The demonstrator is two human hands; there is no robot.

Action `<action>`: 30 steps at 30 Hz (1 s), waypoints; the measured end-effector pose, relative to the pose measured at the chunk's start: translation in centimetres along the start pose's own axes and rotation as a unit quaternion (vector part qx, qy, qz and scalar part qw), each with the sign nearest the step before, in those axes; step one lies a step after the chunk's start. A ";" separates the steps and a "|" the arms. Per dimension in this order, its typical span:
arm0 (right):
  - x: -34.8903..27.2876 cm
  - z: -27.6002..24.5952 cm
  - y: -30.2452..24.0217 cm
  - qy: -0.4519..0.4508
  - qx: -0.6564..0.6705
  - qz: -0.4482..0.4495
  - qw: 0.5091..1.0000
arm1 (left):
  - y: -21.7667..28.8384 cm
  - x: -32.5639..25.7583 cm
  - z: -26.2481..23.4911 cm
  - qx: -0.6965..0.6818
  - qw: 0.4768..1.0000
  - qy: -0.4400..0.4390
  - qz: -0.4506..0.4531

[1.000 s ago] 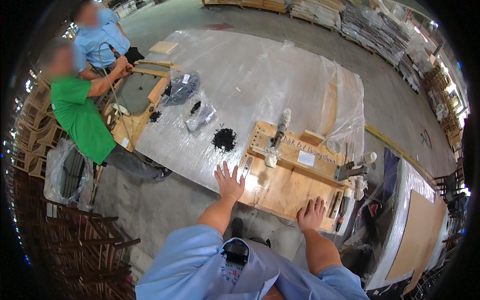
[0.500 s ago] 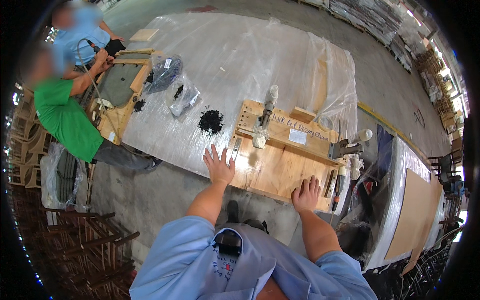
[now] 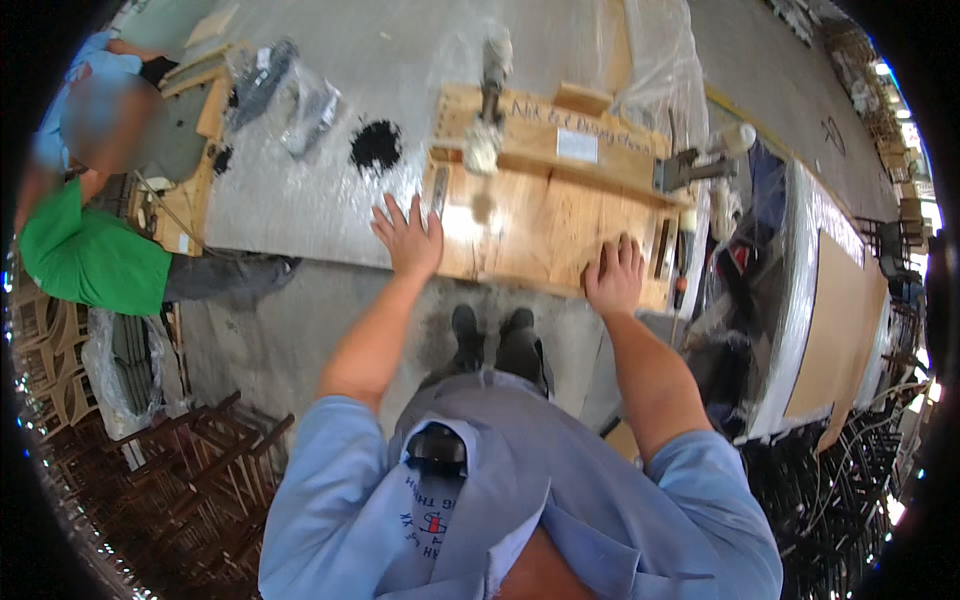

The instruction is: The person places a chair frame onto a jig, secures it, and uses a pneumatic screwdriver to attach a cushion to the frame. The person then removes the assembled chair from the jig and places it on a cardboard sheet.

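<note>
On the left of the frame I see a co-worker in a green shirt [image 3: 95, 255]. At upper left, a dark-filled bag [image 3: 262, 85] with a white label too small to read lies on the plastic-covered worktop [image 3: 300, 225]. Right of it sits a pile of black pieces [image 3: 375, 146]. My left hand [image 3: 408, 238] has its grip spread at the left end of the wooden jig [image 3: 540, 230], which lies right of centre in the frame. Below, lettering and a red mark show on the blue shirt [image 3: 350, 500]. The jig's raised rail carries handwriting and a white label [image 3: 577, 146] whose print I can't read. My right hand [image 3: 613, 275] rests on its lower right edge, grip unclosed, fingers nearly together. Farther right are a clamp [image 3: 690, 172] and brown cardboard [image 3: 835, 330].
</note>
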State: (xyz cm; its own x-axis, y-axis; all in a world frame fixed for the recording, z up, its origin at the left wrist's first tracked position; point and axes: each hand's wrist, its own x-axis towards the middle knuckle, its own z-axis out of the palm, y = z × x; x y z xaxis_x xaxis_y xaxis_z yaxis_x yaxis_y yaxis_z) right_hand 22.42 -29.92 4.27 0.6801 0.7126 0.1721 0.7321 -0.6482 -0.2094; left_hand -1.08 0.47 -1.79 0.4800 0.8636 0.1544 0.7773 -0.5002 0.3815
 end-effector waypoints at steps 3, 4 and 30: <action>-0.2 0.6 0.5 0.002 -0.006 0.007 1.000 | 0.5 0.0 -3.9 -0.096 0.993 -0.076 0.000; -0.3 1.0 0.7 0.005 -0.011 0.004 1.000 | 1.3 -0.5 -6.5 -0.116 0.992 -0.046 0.030; -0.4 2.3 1.5 0.050 -0.032 -0.009 0.998 | 20.2 -7.8 -30.3 -0.758 0.505 -0.341 0.235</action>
State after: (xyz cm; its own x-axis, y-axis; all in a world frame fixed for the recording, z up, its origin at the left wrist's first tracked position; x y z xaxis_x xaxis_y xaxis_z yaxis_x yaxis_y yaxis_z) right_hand 23.12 -30.55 1.65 0.6645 0.6963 0.2712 0.7434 -0.6531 -0.1446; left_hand -1.45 -14.48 32.28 0.8964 0.1922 0.3994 -0.4428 0.4288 0.7874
